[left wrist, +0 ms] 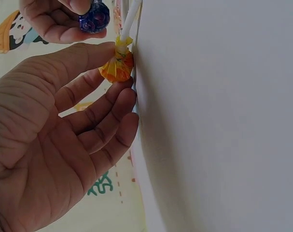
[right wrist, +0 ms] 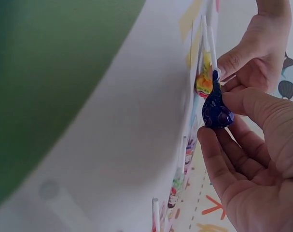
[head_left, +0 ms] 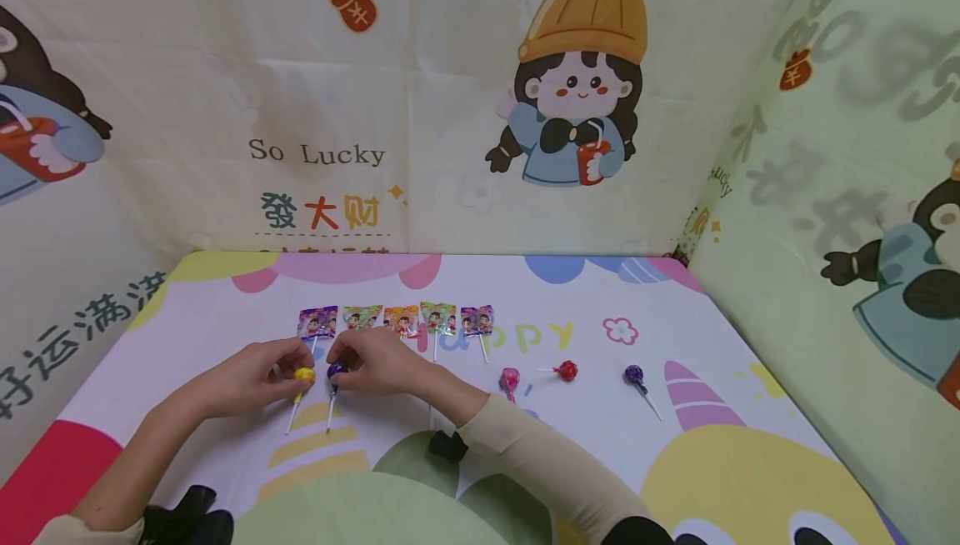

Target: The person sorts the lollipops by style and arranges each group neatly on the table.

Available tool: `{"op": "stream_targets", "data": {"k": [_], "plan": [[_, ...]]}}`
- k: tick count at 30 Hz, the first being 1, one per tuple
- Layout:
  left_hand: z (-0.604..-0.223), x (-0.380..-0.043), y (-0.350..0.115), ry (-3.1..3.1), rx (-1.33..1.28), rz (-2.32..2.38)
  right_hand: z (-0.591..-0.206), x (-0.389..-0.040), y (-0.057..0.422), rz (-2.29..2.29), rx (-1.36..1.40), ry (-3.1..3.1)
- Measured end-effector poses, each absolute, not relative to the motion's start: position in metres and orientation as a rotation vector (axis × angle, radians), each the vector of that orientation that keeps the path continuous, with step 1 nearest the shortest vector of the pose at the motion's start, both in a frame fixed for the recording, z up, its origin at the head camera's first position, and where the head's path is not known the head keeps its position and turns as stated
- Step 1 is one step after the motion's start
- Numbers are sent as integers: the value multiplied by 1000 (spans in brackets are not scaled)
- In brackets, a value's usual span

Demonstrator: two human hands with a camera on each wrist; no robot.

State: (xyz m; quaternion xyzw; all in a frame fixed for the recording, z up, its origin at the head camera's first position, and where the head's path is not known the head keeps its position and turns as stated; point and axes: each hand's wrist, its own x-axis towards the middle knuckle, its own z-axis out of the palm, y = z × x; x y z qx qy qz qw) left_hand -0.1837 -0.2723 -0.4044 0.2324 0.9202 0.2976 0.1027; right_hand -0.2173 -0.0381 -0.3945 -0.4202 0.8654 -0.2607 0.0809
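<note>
The right hand (head_left: 378,362) pinches the dark blue lollipop (right wrist: 217,111); the left hand (head_left: 255,376) pinches the yellow lollipop (left wrist: 116,70) just left of it. Whether either lollipop touches the table (head_left: 195,324) is unclear. Five flat-wrapped lollipops (head_left: 401,320) lie beyond the dark blue lollipop.

Head view: right hand (head_left: 375,362) covers lower ends of the left green packet (head_left: 363,314) and orange packet (head_left: 401,317); lettering too small to read. Left sleeve (head_left: 88,532) cut by bottom edge. Left-wrist view: stick of yellow lollipop (left wrist: 116,71) leaves top edge. Right-wrist view: packets blurred, left forearm (right wrist: 274,7) cut off above.
</note>
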Motion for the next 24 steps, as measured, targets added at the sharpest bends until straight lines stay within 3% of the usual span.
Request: {"op": "stream_targets", "data": {"k": [24], "plan": [[-404, -182, -273, 2721, 710, 888, -402, -218, -51, -766, -1183, 2604]]}}
